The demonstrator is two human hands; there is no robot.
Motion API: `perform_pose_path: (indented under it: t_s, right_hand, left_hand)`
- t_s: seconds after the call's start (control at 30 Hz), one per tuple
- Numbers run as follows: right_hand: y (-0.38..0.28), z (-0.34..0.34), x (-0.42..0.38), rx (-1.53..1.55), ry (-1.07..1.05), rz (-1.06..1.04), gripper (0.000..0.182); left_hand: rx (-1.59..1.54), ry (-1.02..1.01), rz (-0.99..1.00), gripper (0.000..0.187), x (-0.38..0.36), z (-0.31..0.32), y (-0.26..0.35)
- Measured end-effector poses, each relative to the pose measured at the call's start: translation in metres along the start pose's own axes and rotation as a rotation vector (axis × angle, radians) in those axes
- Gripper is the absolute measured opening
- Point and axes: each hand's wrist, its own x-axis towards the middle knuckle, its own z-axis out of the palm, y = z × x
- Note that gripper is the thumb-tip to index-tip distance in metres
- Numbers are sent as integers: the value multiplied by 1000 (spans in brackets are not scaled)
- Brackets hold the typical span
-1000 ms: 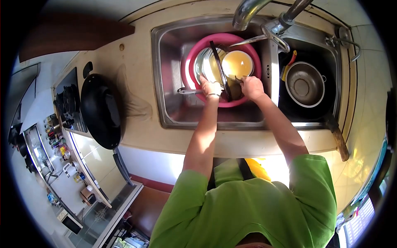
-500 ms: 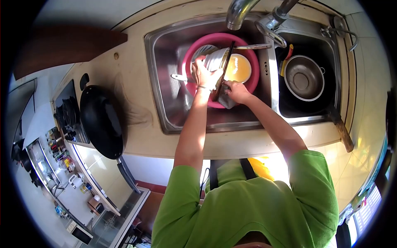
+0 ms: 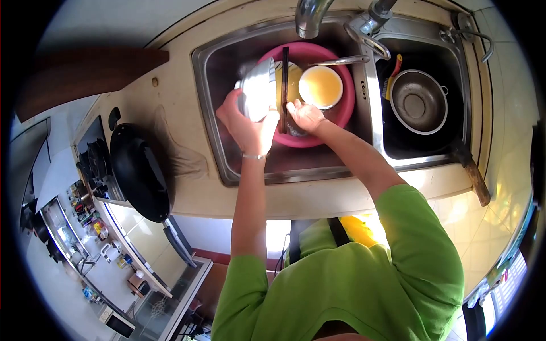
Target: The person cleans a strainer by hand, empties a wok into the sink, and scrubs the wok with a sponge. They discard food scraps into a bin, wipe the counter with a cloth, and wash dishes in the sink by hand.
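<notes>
My left hand point(image 3: 250, 122) grips a white bowl point(image 3: 259, 88) tipped on its side over the left rim of a pink basin point(image 3: 348, 108); sunlight washes out part of it. My right hand point(image 3: 307, 116) is palm up over the basin's near side, its curled fingertips at a pair of dark chopsticks point(image 3: 285, 74). The chopsticks stand nearly lengthwise in view, just right of the white bowl. A white bowl of yellowish liquid point(image 3: 321, 87) sits in the basin beyond my right hand. Left of it, a patterned dish point(image 3: 293, 77) is partly covered by the chopsticks.
The basin stands in a steel sink point(image 3: 219, 153) under a faucet point(image 3: 310, 20). A metal handle point(image 3: 347, 60) crosses the basin's rim. The right sink holds a metal bowl point(image 3: 418, 102), a red-handled brush point(image 3: 394, 71) and a wooden handle point(image 3: 475, 179). A black wok point(image 3: 138, 170) is at left.
My left hand has lifted the white bowl leftward and tipped it. The chopsticks have shifted left and turned more upright in view. My right hand has moved slightly left and turned palm up.
</notes>
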Motion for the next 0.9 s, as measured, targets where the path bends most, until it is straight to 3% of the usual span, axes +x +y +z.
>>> perform_pose_path:
  t_s: [0.1,0.17,0.2,0.23,0.3,0.33,0.37,0.47,0.53,0.6,0.73,0.8,0.87,0.9]
  right_hand:
    - [-18,-13,-12,163,-149,242,29]
    - [-17,-38,-26,143,-399,150,35]
    - [1,-14,-30,7,-252,72,30]
    - [6,-13,-29,-21,-298,118,25]
    - [7,-15,-35,-120,-287,129,22]
    - [8,-22,-35,-79,-275,190,21]
    - [11,-30,-38,50,-185,249,19]
    - [1,-52,-48,427,246,350,18]
    - [-13,-51,-49,586,260,358,22]
    - [-17,-22,-39,613,98,463,25]
    - [-22,1,-1,607,292,572,27]
    - [-27,2,16,750,412,454,30]
    - [-39,9,22,1146,386,313,34]
    - [-47,6,17,1155,281,296,38]
  left_hand:
    - [-108,-41,-109,58,-13,-5,-10]
    - [-91,-85,-214,58,-23,0,-15]
    - [-177,-103,-134,58,-28,11,-34]
    - [-177,-159,-84,58,-27,14,-31]
    - [-111,-16,-48,56,-35,27,-28]
    - [-126,-44,-116,51,-38,28,-23]
    - [-144,-8,-48,51,-40,30,-23]
    - [-129,-38,-153,51,-51,47,-33]
    - [-105,-37,-231,52,-55,50,-33]
    - [-400,-14,-300,50,-61,68,-57]
    - [-435,-86,-406,53,-73,65,-60]
    - [-612,-6,-583,55,-77,69,-60]
    - [-784,-57,-701,49,-72,65,-67]
    - [-859,-80,-725,48,-68,63,-70]
